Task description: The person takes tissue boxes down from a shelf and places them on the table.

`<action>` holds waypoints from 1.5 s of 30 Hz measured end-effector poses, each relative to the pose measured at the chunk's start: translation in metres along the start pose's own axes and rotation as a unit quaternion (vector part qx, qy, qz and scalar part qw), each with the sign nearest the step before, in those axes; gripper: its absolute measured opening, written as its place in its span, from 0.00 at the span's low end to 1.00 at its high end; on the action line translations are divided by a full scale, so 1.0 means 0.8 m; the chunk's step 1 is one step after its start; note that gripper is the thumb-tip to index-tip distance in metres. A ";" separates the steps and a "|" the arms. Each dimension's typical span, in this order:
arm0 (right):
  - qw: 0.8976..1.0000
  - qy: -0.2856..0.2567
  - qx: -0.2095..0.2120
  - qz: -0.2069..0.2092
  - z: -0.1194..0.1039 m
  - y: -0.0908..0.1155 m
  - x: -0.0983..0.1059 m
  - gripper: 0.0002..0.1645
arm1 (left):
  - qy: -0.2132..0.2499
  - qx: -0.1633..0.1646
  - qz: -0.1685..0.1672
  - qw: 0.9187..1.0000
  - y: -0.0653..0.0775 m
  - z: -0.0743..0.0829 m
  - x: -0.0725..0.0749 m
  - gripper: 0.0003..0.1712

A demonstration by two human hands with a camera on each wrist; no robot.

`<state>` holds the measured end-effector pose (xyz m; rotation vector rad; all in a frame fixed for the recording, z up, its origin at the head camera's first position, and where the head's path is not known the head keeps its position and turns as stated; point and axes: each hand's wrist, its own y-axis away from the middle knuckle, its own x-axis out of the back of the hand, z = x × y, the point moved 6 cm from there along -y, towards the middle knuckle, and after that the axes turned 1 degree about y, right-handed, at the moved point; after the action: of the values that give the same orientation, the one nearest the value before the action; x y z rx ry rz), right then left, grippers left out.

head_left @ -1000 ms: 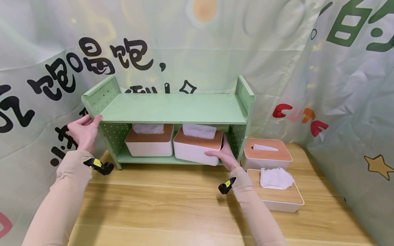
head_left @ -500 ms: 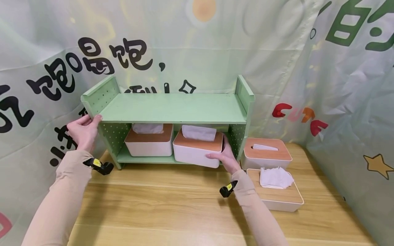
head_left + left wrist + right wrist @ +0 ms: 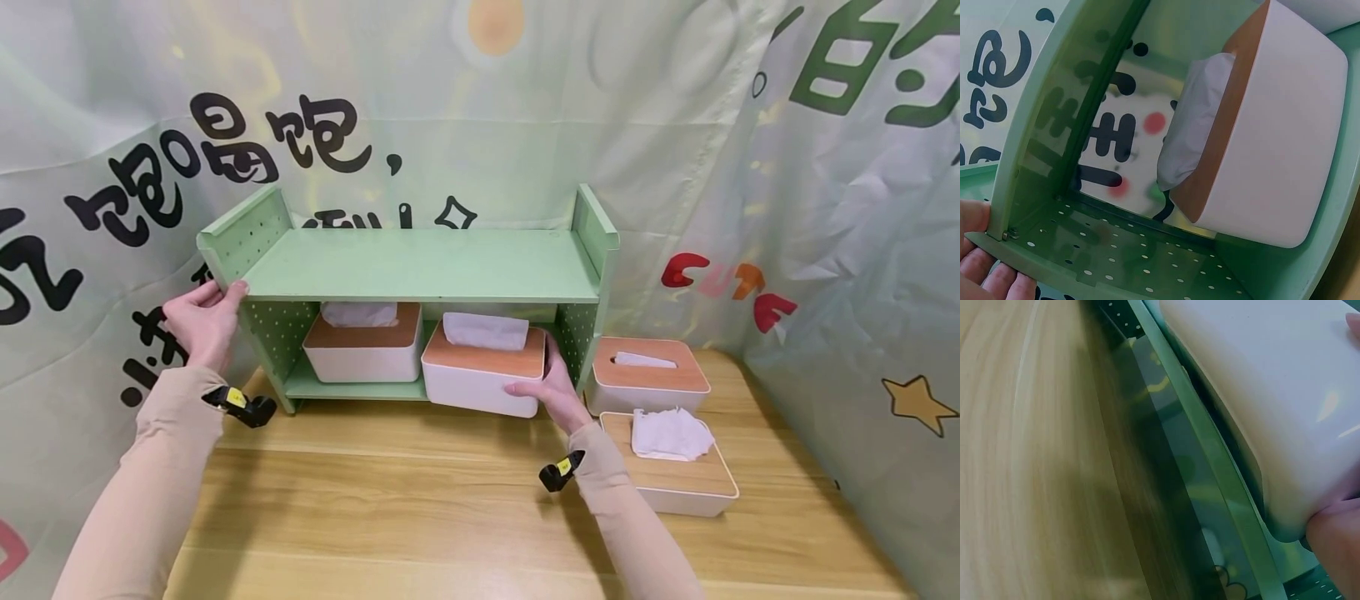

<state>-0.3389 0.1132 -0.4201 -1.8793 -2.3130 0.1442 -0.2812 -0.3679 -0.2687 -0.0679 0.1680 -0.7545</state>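
Observation:
My left hand (image 3: 204,323) grips the front edge of the left side panel of a green metal shelf (image 3: 423,265), its thumb and fingers on either side in the left wrist view. With my right hand (image 3: 557,393) I hold the right end of a white tissue box (image 3: 476,382) with a wooden lid and a tissue sticking out. That box sits askew in the lower level, its right front corner jutting past the shelf's front edge. In the right wrist view its base is tilted off the green edge. Left of it, a similar tissue box (image 3: 362,364) stands inside the shelf.
Two more wood-lidded tissue boxes stand right of the shelf on the wooden table (image 3: 390,508): a rear one (image 3: 648,398) near the side panel and a front one (image 3: 678,477) by my right forearm. A printed curtain (image 3: 480,100) hangs behind and at the sides.
My right hand has drawn the right end of the held tissue box forward, out past the shelf's front edge, and more of its lid shows. My left hand has stayed on the side panel.

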 end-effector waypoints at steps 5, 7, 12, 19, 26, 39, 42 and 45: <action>1.000 -0.001 -0.001 -0.001 -0.001 0.006 0.001 0.76 | -0.004 -0.005 0.001 1.000 0.000 0.001 0.000 0.24; 1.000 -0.002 -0.005 -0.001 -0.001 0.009 0.002 0.76 | -0.003 -0.004 0.001 1.000 0.000 0.001 0.000 0.24; 1.000 -0.010 -0.004 0.000 -0.003 0.014 0.002 0.76 | -0.001 0.001 0.000 1.000 0.000 0.000 0.000 0.24; 0.999 -0.032 0.007 -0.004 -0.009 0.024 0.000 0.77 | -0.001 0.002 0.000 1.000 0.000 0.000 0.001 0.24; 1.000 -0.027 0.010 -0.012 -0.011 0.035 -0.001 0.78 | 0.008 0.000 0.000 1.000 -0.001 -0.001 0.001 0.25; 1.000 -0.013 0.003 -0.018 -0.008 0.051 0.003 0.78 | 0.003 0.005 0.000 1.000 0.001 -0.001 0.002 0.25; 1.000 -0.017 0.002 -0.020 -0.010 0.054 0.003 0.78 | 0.001 0.003 -0.001 1.000 0.001 -0.001 0.001 0.25; 0.999 -0.024 0.008 -0.022 -0.012 0.057 0.002 0.78 | 0.000 0.000 -0.002 1.000 0.001 -0.001 0.001 0.25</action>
<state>-0.2933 0.1241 -0.4186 -1.8345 -2.3752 0.2044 -0.2803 -0.3680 -0.2694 -0.0691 0.1673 -0.7582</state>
